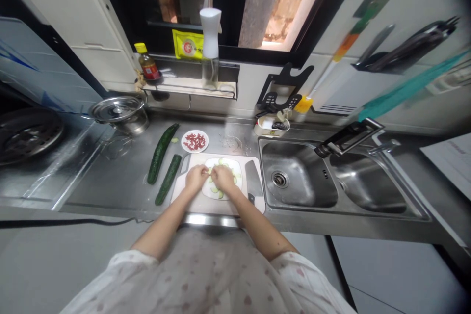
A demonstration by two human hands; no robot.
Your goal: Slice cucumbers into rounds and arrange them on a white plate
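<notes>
Cucumber slices (214, 190) lie on the white plate (230, 194), atop the cutting board (206, 209). Left hand (196, 177) and right hand (222, 178): fingertips curled, near each other over the plate; grip cannot be confirmed. Knife (252, 179) lies right of the plate.

Both forearms (164, 224) cross the front edge of the worktop (110, 184); left hand (196, 179) and right hand (222, 179) nearly meet, fingers curled, seemingly pinched, tips blurred.
</notes>
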